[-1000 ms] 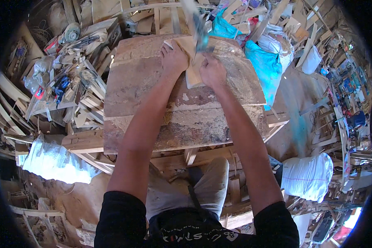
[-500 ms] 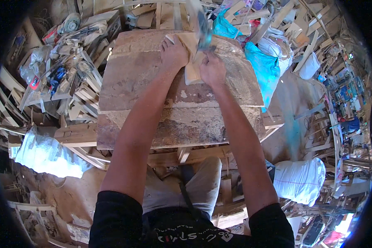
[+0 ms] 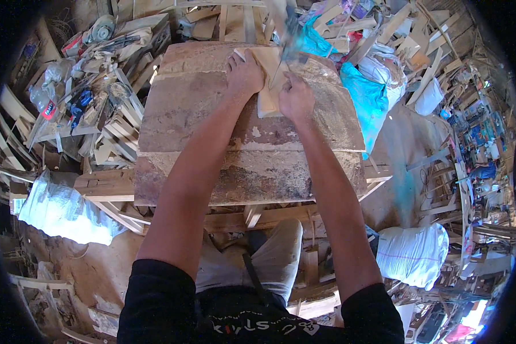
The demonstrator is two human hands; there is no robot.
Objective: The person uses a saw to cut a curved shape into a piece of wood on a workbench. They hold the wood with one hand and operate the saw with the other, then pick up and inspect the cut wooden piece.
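Observation:
A pale, flat wooden board (image 3: pixel 269 103) with an angled outline lies on the brown worktop (image 3: pixel 183 103). My left hand (image 3: pixel 245 74) presses on its left side, fingers bent over the edge. At the right edge my right hand (image 3: pixel 297 98) is closed against the board, fingers curled and thumb side toward the wood. A thin dark line, a blade or a cut, crosses the board just left of my right fingertips. Above this spot stands a blurred bluish-grey upright shape (image 3: pixel 291 43); its kind is unclear. My palms hide part of the board's edges.
Wood offcuts (image 3: pixel 117 123) are heaped to the left with a clear plastic bottle (image 3: pixel 42 102). Turquoise (image 3: pixel 366 97) and white sacks (image 3: pixel 414 252) stand on the right. A wooden frame rail (image 3: pixel 106 184) juts out below the worktop's left side. More scraps lie beyond it.
The board and my left hand look nearly unmoved. My right fingers have shifted slightly along the board's right edge. The blurred upright shape appears a little farther right; the view has shifted slightly.

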